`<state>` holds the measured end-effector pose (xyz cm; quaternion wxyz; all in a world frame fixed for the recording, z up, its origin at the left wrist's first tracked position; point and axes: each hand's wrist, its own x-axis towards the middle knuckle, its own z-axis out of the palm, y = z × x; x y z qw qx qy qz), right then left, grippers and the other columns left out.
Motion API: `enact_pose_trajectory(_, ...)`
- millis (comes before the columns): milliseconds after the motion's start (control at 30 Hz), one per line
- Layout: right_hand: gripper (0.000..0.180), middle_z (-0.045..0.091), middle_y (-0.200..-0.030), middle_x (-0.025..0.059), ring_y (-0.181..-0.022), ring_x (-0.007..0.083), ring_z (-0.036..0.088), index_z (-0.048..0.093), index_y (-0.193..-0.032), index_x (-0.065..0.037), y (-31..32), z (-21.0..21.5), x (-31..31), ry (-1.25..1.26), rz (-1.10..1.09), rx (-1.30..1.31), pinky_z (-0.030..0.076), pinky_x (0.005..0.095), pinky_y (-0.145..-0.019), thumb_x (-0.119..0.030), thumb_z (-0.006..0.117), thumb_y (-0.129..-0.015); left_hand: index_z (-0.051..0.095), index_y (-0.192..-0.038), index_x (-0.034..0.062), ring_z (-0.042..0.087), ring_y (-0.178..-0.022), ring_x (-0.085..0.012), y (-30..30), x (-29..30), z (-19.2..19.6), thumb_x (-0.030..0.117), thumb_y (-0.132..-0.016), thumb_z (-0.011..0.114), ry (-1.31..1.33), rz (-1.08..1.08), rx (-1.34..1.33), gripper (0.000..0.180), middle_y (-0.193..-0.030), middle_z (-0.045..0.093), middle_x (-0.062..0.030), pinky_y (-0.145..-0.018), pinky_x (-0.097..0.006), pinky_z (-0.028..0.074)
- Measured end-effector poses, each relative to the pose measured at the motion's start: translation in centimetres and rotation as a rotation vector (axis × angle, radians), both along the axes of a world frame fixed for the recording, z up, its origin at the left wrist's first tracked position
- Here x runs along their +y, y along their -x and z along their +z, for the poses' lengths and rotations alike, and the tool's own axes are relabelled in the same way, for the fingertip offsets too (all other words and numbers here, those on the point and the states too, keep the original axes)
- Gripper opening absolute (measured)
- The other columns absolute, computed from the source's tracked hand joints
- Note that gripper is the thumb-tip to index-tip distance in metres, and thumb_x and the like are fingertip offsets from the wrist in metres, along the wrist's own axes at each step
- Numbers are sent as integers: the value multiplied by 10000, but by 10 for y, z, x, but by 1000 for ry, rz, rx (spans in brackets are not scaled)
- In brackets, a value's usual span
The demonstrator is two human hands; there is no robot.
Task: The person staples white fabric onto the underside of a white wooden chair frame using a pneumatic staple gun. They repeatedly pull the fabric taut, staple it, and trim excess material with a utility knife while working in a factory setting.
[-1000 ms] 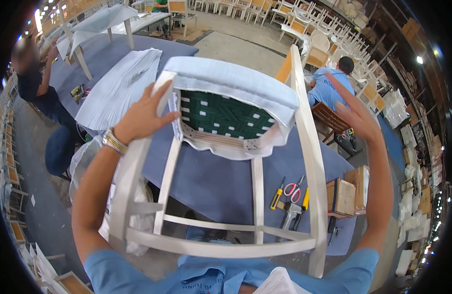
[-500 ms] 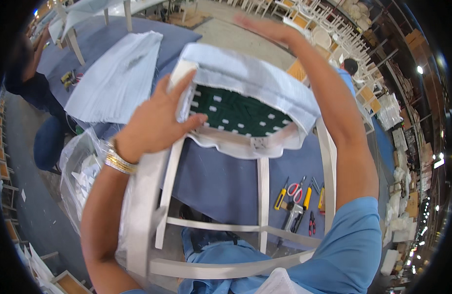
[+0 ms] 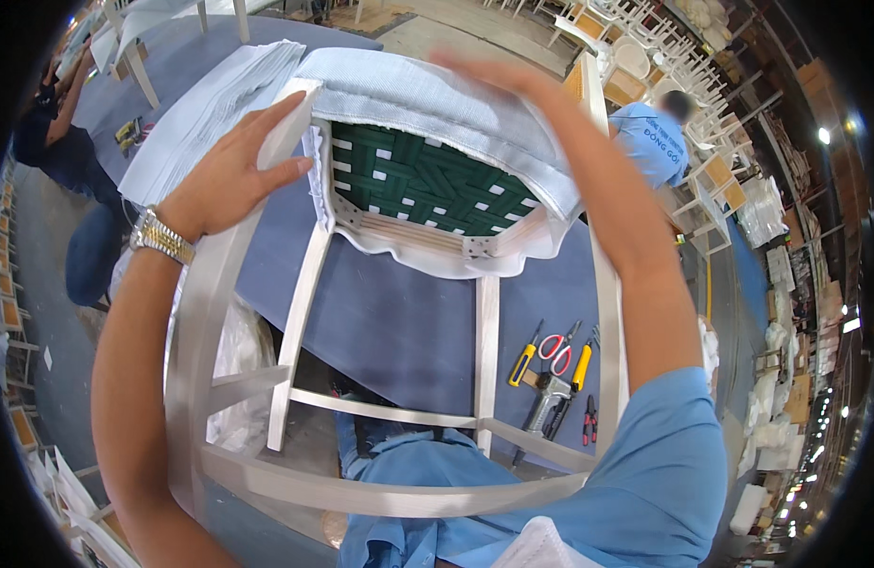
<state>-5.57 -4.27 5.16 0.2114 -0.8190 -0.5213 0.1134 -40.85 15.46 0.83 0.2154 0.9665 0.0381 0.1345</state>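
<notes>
A pale wooden chair (image 3: 186,379) is tipped on the table in front of me, legs toward me. Its seat is covered in light blue fabric (image 3: 428,95), and the underside shows dark green woven webbing (image 3: 418,180). White cloth edging hangs loosely along the near seat rail. My left hand (image 3: 224,175), below a metal watch, grips the chair's left post, thumb on the inner side and fingers stretched along it. My right hand (image 3: 489,74) is blurred, fingers extended flat over the fabric's far edge; whether it touches cannot be made out.
Right of the chair's middle leg lie a staple gun (image 3: 549,405), red-handled scissors (image 3: 556,350), yellow-handled tools (image 3: 522,364) and small pliers (image 3: 589,421). Stacked fabric sheets (image 3: 210,104) lie at far left. Co-workers stand at left (image 3: 58,142) and far right (image 3: 650,142).
The chair has shifted left and away in view, showing more of the webbing. My left hand has moved left with its post. My right hand stays at the fabric's far side, still blurred.
</notes>
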Motion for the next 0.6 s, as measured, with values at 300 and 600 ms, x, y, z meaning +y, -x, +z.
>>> enact_pose_trajectory(300,789,399,-1559,86,-1416,300,396,361,-1541,-141,22,-22,-84,177,-36,-28,273,406,-1183,-692,215,-995,290,-1565,248,529,-1274,-422,2,-8,-8,480,-935,590,-2,147,74,735,-1455,486,-253,-1100,-432,374)
enact_pose_trajectory(600,764,297,-1610,96,-1484,265,279,285,-1565,-146,18,1,-109,287,-167,-178,170,390,-1228,-665,258,-1004,309,-1555,193,492,-1318,-421,-2,-8,4,473,-928,603,26,81,89,748,-1456,482,-257,-1102,-415,368)
